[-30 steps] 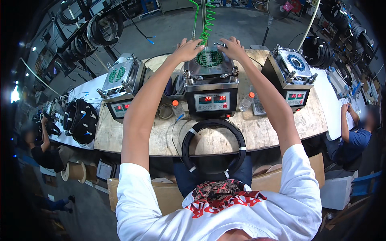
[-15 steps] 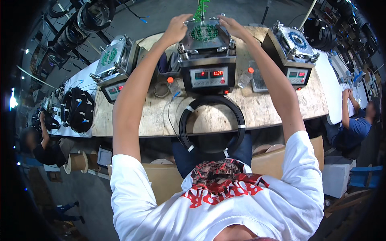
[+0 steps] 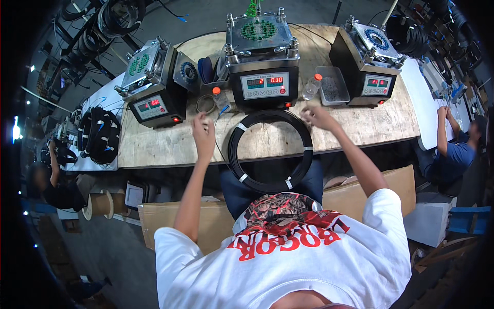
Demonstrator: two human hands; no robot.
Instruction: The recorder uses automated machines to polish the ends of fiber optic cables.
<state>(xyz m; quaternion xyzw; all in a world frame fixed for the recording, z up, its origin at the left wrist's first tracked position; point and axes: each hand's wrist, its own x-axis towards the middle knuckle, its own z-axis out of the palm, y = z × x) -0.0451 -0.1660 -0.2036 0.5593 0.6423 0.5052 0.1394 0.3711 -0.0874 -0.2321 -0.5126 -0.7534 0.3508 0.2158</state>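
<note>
A black cable coil, bound with white tape bands, leans against the table's front edge and reaches down over my lap. Left of it, above the tabletop, my left hand is raised with loosely bent fingers apart and no object visible in it. At the coil's upper right side, my right hand is also loosely open, its fingertips slightly blurred; whether they touch the coil I cannot tell. Beyond both hands stands the middle machine, with a lit red display, a clamped metal top plate and a green grid disc.
Similar machines stand at left and right. Orange-capped bottles, a tape roll and a clear tray lie between them on the wooden table. Co-workers sit at both sides, one in a blue shirt.
Both hands have left the clamps on the middle machine's top and drawn back toward me, down to either side of the cable coil. The view has shifted slightly.
</note>
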